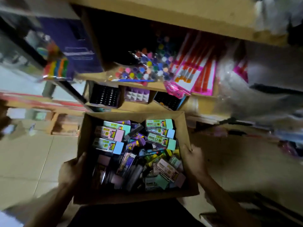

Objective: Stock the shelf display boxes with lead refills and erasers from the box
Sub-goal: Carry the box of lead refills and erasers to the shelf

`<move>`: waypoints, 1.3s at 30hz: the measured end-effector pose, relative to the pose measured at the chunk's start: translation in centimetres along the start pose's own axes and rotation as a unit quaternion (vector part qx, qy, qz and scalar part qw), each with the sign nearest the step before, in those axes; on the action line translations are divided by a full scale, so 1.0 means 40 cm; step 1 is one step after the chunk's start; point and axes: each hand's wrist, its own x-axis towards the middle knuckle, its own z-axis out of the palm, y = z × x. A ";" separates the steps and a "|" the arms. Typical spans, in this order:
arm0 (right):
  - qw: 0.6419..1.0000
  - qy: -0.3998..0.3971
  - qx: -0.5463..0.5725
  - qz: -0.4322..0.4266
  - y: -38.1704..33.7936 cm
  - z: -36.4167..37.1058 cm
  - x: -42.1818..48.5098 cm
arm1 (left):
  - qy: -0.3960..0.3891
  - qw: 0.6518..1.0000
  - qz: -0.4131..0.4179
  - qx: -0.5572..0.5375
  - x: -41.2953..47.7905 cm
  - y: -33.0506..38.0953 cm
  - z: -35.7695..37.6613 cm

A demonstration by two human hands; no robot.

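Note:
A brown cardboard box [182,126] is held in front of me, full of pastel erasers [118,134] and purple and green lead refill packs [136,142]. My left hand [72,171] grips the box's left wall, thumb over the rim. On the right wall my right hand [194,158] grips the rim the same way. Beyond the box, on a low wooden shelf, stand three display boxes: a black one [104,96], a purple-and-white one [136,96] and another black one [168,100].
The shelf above carries a bag of paint pots [147,68] and pink packs of brushes [195,74]. Plastic-wrapped goods [255,95] bulge at the right. A blue carton [72,46] stands at the left. Tiled floor [29,161] lies below, left of the box.

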 end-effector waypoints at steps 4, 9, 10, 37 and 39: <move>0.999 -0.037 0.005 -0.030 -0.061 0.074 0.011 | 0.025 0.997 -0.051 -0.049 -0.035 -0.114 -0.029; 0.993 -0.086 -0.018 -0.073 -0.134 0.176 0.005 | 0.056 0.989 -0.108 -0.087 -0.029 -0.242 -0.062; 0.992 -0.088 -0.035 -0.087 -0.142 0.198 0.005 | 0.062 0.987 -0.117 -0.095 -0.022 -0.258 -0.063; 0.926 -0.212 -0.193 -0.246 0.149 0.907 0.597 | 0.199 0.857 -0.340 -0.331 0.401 -0.673 0.727; 0.925 -0.194 -0.188 -0.267 0.212 0.978 0.637 | 0.210 0.846 -0.349 -0.343 0.438 -0.733 0.824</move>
